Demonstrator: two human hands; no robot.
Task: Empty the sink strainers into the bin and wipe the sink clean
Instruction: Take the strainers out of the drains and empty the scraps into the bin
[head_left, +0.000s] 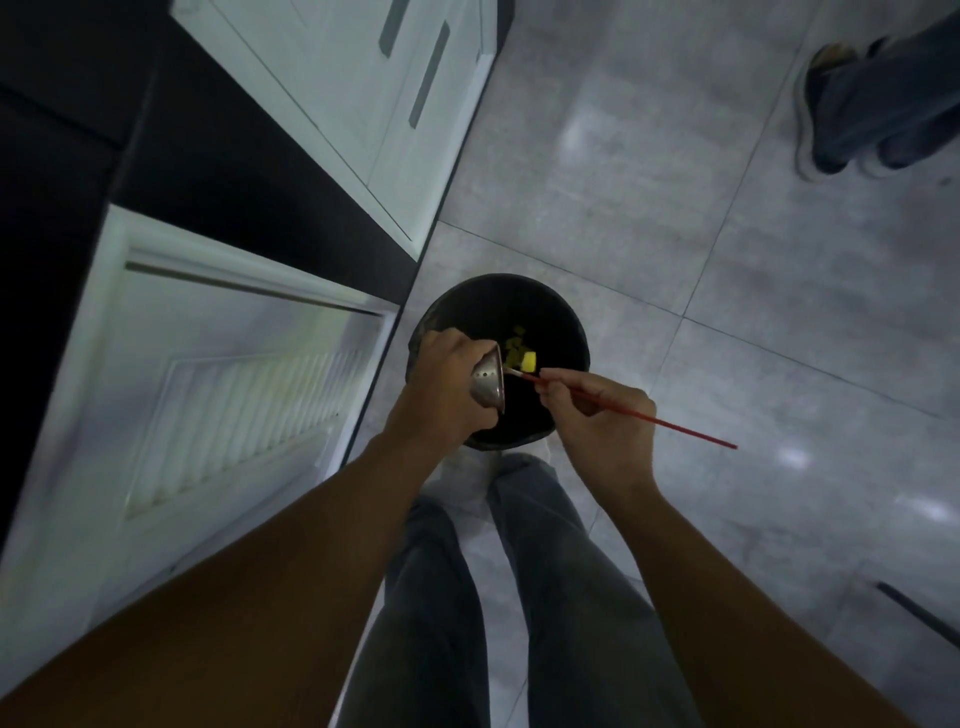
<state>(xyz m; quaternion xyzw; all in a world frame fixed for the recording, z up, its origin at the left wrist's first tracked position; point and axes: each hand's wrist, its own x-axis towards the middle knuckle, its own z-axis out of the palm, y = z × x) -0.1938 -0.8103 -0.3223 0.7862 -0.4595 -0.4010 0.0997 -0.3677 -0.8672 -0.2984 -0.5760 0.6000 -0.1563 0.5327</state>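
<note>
Strainer (488, 383): perforated metal bowl, tipped on edge, mouth facing right, over round black bin (566, 332) on floor. Yellow scraps (521, 351) in bin. Left hand (447, 387) grip closed around strainer. Right hand (602, 423) pinches red stick (675, 425), tip at strainer rim

The bin (498, 312) stands on the floor (727, 260) just right of the cabinets (234, 389). Above it, the left hand (447, 384) holds the strainer (489, 382), with the right hand's (602, 421) stick (675, 427) touching its rim. Scraps (519, 351) lie in the bin.
</note>
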